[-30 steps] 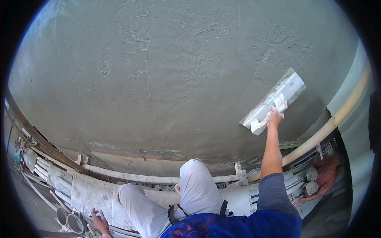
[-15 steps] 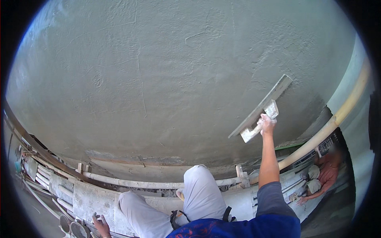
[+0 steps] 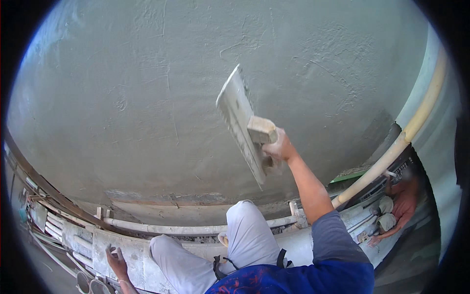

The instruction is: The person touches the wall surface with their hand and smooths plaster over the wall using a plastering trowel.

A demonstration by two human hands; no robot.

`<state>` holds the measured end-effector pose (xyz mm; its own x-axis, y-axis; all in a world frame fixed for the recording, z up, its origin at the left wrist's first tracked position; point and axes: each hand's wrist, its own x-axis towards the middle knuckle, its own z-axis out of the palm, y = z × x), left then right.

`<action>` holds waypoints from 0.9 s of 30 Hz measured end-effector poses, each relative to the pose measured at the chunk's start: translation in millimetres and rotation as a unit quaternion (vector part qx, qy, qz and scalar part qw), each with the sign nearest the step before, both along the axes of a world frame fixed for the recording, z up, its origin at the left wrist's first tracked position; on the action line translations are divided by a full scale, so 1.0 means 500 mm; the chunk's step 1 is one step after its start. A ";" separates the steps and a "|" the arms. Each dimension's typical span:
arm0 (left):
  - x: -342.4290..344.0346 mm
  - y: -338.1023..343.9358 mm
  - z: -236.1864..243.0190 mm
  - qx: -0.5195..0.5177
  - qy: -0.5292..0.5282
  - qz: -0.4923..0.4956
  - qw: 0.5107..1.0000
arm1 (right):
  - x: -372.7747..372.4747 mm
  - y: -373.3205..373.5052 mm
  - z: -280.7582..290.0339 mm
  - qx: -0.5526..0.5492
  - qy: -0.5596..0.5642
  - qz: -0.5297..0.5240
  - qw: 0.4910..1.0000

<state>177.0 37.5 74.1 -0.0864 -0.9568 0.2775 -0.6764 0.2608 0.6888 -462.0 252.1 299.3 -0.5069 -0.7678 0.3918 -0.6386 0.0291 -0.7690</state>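
My right hand (image 3: 281,147) is closed round the handle of a long plastering trowel (image 3: 237,109). Its pale, flat blade slants upward to the left in front of a wall covered in grey plaster (image 3: 132,93). Whether the blade touches the plaster, I cannot tell. Ridges and curved strokes mark the plaster surface, mostly at upper middle and upper right. At the lower left, my left hand (image 3: 116,262) is held out over the boards with its fingers apart and nothing in it.
White-smeared boards (image 3: 127,255) run beneath my legs, beside a horizontal pole (image 3: 171,229). A yellowish bamboo pole (image 3: 391,159) slants up at right. Beyond it, another person (image 3: 404,203) crouches on the boards. Buckets (image 3: 97,285) stand at lower left.
My right hand has swung the trowel leftward across the wall, and its blade has turned to slant the other way. My left hand has risen slightly and moved left.
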 end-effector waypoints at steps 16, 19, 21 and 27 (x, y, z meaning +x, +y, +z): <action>0.144 0.177 -0.105 0.095 -0.273 0.096 0.953 | -0.113 0.054 0.075 0.042 0.385 -0.268 0.882; 0.119 0.175 -0.103 0.111 -0.272 0.102 0.950 | -0.108 0.031 0.068 0.138 0.372 -0.228 0.889; 0.154 0.175 -0.150 0.060 -0.208 0.061 0.974 | -0.087 0.030 -0.006 0.199 0.386 -0.167 0.885; 0.130 0.143 -0.137 0.031 -0.149 0.020 0.988 | -0.031 0.072 -0.127 0.176 0.292 -0.170 0.925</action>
